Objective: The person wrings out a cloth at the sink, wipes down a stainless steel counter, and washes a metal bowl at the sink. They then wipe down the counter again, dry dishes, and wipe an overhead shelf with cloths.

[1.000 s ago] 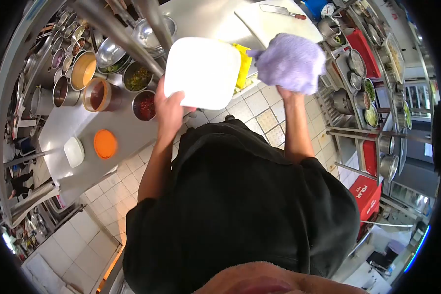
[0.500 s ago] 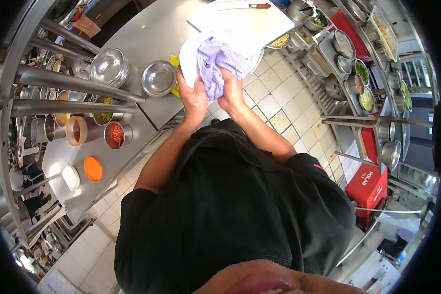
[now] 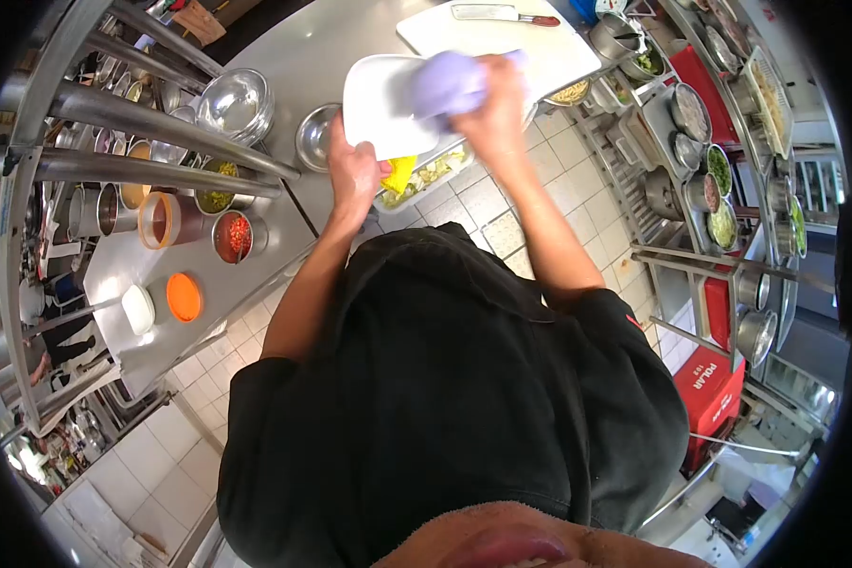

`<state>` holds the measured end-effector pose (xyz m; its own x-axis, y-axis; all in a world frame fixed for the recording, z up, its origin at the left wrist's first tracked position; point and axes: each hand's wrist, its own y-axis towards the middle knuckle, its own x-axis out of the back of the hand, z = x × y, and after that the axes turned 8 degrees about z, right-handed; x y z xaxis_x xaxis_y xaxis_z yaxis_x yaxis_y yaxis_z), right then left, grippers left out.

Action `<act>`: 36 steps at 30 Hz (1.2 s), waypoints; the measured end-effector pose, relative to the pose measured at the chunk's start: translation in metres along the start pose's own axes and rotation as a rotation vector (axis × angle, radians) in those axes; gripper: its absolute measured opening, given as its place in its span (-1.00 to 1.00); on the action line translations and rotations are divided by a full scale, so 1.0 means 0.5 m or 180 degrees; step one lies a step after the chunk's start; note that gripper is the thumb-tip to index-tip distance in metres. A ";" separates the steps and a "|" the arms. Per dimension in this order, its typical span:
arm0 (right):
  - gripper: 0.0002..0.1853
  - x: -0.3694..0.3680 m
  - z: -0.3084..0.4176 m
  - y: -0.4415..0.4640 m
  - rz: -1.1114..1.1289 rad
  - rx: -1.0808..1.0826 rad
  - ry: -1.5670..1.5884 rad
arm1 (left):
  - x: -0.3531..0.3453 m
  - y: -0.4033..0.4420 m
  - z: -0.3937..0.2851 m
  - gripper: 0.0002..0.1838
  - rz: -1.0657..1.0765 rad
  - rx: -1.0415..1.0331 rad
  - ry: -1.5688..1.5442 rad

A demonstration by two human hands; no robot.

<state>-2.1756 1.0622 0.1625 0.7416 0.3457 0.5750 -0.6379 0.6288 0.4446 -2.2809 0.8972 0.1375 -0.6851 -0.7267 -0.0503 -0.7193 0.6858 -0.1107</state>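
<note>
My left hand [image 3: 354, 182] grips the near left edge of a white square dish [image 3: 381, 106], held tilted above the steel counter. The fingers of my right hand [image 3: 495, 115] are closed on a purple cloth [image 3: 452, 85], which lies over the right side of the dish and is blurred by motion. Below the dish a yellow cloth or packet [image 3: 400, 174] shows beside a container of chopped pale green food [image 3: 435, 174]. A shallow steel bowl [image 3: 316, 138] stands just left of my left hand.
A knife [image 3: 504, 13] lies on a white cutting board [image 3: 565, 49] at the back. Stacked steel bowls [image 3: 237, 106], a pot of red pieces [image 3: 232, 236], an orange lid [image 3: 185, 296] and a white lidded box [image 3: 138, 310] are left. Metal shelf bars cross the upper left; food-filled racks stand right.
The purple cloth came from beside the dish onto it, then moved to its right side with my right hand. The yellow item and the food container below the dish now show more.
</note>
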 end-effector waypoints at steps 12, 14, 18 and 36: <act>-0.60 -0.082 -0.147 0.042 0.0680 0.0958 -0.1560 | 0.084 -0.026 0.045 -0.63 -0.0127 0.0506 -0.0403; -0.66 -0.029 -0.201 0.091 0.0850 -0.1413 0.0422 | 0.134 -0.017 0.063 -0.75 -0.0003 0.0703 -0.1537; -0.41 -0.019 -0.165 0.024 0.1046 -0.2033 0.4274 | 0.160 0.011 0.102 -0.86 -0.0231 0.1673 -0.3014; -0.60 -0.090 -0.046 -0.096 0.0499 -0.1727 0.3679 | 0.056 -0.010 0.015 -0.46 0.0348 -0.0125 -0.0292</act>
<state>-2.1734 1.0327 0.0995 0.5892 0.6698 -0.4519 -0.7706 0.6340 -0.0651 -2.2953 0.8730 0.1290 -0.7477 -0.6468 -0.1506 -0.6460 0.7609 -0.0606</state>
